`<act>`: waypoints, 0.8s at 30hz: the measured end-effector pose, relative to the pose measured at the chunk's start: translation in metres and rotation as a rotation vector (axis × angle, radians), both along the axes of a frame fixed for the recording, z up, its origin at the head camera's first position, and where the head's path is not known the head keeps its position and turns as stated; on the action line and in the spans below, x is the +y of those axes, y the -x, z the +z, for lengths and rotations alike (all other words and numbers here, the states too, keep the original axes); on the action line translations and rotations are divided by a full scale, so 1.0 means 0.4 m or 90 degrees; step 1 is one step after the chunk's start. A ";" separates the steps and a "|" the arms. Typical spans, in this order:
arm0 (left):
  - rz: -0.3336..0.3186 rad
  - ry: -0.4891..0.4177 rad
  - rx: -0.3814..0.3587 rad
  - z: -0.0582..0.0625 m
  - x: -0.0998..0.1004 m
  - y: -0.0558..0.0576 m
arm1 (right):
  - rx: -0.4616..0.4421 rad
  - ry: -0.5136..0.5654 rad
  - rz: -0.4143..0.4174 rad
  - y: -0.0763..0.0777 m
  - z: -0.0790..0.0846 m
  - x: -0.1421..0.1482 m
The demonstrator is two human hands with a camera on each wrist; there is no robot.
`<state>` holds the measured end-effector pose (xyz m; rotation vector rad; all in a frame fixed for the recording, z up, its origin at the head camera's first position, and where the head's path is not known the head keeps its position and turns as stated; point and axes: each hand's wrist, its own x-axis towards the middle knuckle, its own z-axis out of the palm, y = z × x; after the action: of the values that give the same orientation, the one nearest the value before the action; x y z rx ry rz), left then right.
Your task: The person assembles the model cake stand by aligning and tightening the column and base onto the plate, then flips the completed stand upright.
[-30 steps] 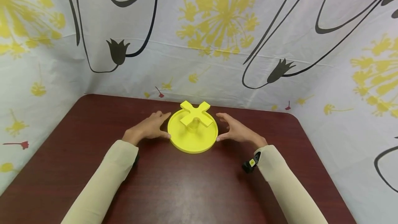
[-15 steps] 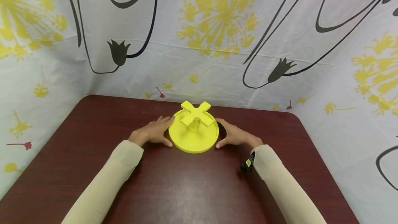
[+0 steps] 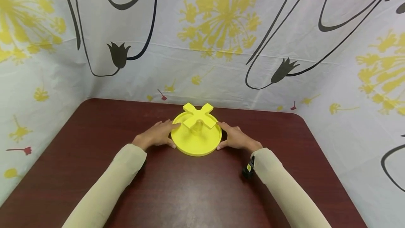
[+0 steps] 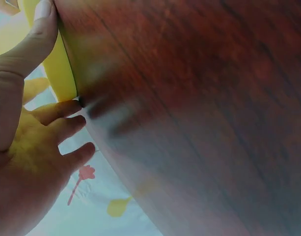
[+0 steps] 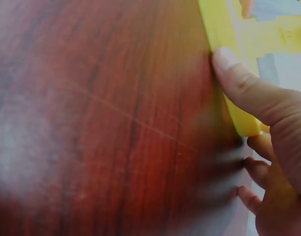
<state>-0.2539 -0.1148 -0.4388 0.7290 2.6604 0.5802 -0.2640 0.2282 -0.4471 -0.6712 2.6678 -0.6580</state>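
Observation:
A bright yellow round base (image 3: 196,145) with a low rim lies near the far edge of the table. A short post rises from its middle and carries a flat X-shaped top (image 3: 199,116). My left hand (image 3: 155,134) grips the rim from the left, index finger reaching over it and thumb at the front side. Opposite, my right hand (image 3: 237,137) holds the right side the same way. In the left wrist view the thumb presses the yellow rim (image 4: 66,78). The right wrist view has the thumb on the rim (image 5: 212,24) too, other fingers bent beyond it.
The dark red-brown table (image 3: 196,192) has rounded far corners. Right behind it hangs a white cloth (image 3: 177,59) with yellow and grey flower prints, which also runs along both sides. A small black device (image 3: 248,169) sits at the right wrist.
Both hands have closed in on the yellow base from the sides, and the index fingers now reach over its rim. The base stays in place on the table.

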 end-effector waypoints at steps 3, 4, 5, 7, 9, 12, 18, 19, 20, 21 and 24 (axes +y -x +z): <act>-0.006 -0.002 0.015 -0.002 0.001 0.004 | 0.013 0.009 -0.004 -0.001 -0.003 -0.003; -0.010 -0.003 0.018 -0.003 0.001 0.004 | 0.017 0.010 -0.004 -0.001 -0.004 -0.004; -0.013 -0.005 0.019 -0.003 0.001 0.004 | 0.022 0.010 -0.002 -0.002 -0.004 -0.004; -0.020 -0.012 0.017 -0.002 0.001 0.004 | 0.029 0.008 0.000 -0.003 -0.006 -0.004; -0.019 -0.018 0.011 -0.001 0.001 0.002 | 0.033 0.007 0.001 -0.003 -0.008 -0.003; -0.016 -0.028 0.009 0.001 0.000 0.000 | 0.033 0.009 -0.001 -0.004 -0.010 -0.003; -0.004 -0.049 -0.001 0.007 -0.009 -0.002 | 0.027 0.015 -0.006 -0.009 -0.005 -0.006; -0.001 -0.053 -0.004 0.008 -0.010 -0.001 | 0.027 0.015 -0.006 -0.009 -0.004 -0.007; 0.001 -0.058 -0.006 0.009 -0.011 -0.001 | 0.026 0.018 -0.009 -0.010 -0.002 -0.007; 0.001 -0.062 -0.007 0.011 -0.012 0.000 | 0.024 0.021 -0.012 -0.011 -0.001 -0.007; -0.001 -0.071 -0.010 0.017 -0.014 0.002 | 0.020 0.035 -0.014 -0.013 0.003 -0.005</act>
<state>-0.2546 -0.1204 -0.4319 0.7530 2.6302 0.7361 -0.2588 0.2260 -0.4459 -0.6727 2.6982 -0.7362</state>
